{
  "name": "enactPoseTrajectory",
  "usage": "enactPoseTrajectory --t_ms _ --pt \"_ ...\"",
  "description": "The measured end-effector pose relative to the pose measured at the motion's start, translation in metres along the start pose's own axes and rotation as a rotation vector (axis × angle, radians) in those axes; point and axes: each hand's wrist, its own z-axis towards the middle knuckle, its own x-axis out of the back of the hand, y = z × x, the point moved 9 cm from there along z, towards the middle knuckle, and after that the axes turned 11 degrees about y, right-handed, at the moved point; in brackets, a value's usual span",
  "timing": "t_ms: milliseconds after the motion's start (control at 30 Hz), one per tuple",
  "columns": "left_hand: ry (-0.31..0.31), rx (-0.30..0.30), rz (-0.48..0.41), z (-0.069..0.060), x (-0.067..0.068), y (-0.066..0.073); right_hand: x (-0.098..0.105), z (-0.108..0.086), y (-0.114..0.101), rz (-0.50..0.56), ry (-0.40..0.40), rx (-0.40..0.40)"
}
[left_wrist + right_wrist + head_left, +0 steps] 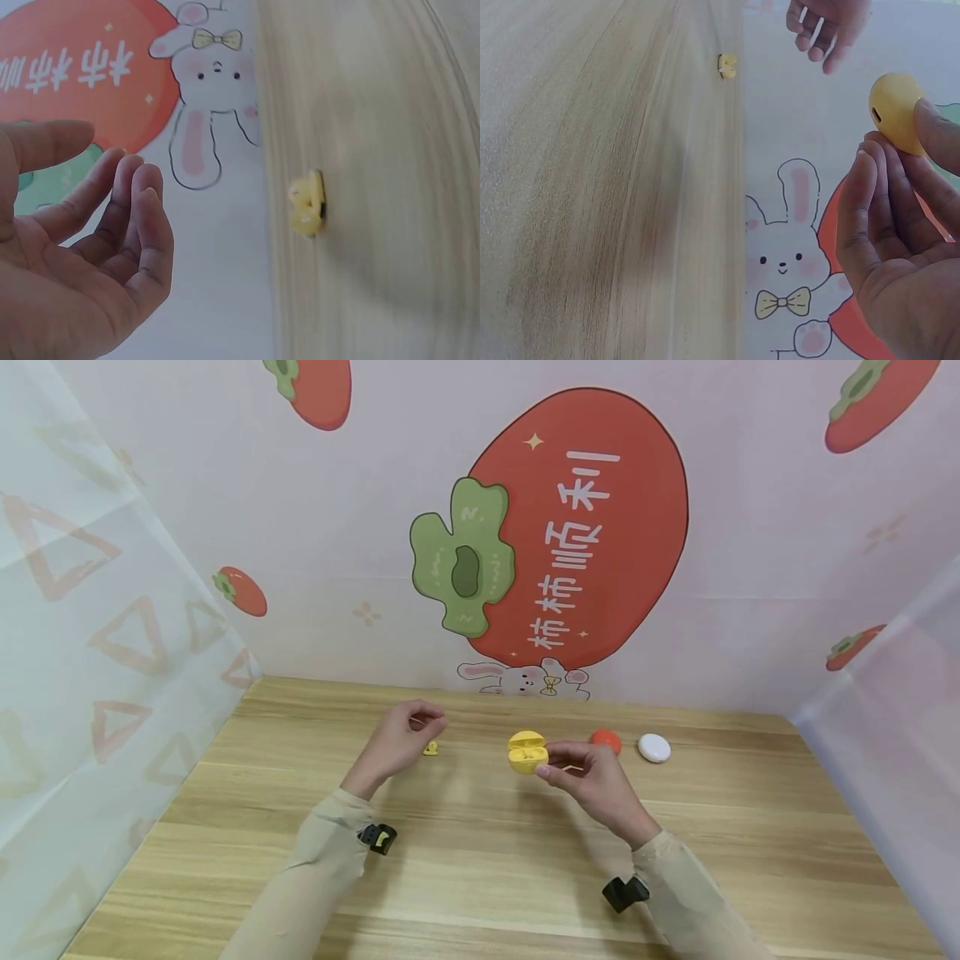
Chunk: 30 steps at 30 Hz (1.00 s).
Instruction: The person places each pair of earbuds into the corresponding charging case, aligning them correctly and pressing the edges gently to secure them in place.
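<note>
My right hand (596,781) pinches a yellow earbud case (528,760) between thumb and fingers above the table, with the lid up in the head view. In the right wrist view the rounded shell of the case (894,105) shows a small dark slot. My left hand (401,739) hovers with loosely bent fingers, and I see nothing between them. Beneath it a pair of yellow earbuds (306,206) lies on the wooden table, partly hidden by the hand in the head view. A gap separates the left fingertips (142,176) from the earbuds.
A round red case (606,742) lies behind my right hand, and a round white case (655,747) is to its right. The wooden table (465,877) ends at a printed backdrop (360,643), with fabric walls on both sides.
</note>
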Motion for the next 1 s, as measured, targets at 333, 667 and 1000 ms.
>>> enactPoseTrajectory --t_ms 333,667,1000 --pt "0.024 0.061 0.046 0.003 0.005 -0.025 0.000 -0.001 0.002 -0.013 -0.002 0.014" --pt "0.025 0.088 0.097 0.004 0.006 -0.044 -0.001 -0.002 0.003 -0.017 -0.016 0.004" --pt "-0.001 0.132 0.157 0.004 0.001 -0.064 -0.002 -0.004 0.003 -0.018 -0.022 -0.001"
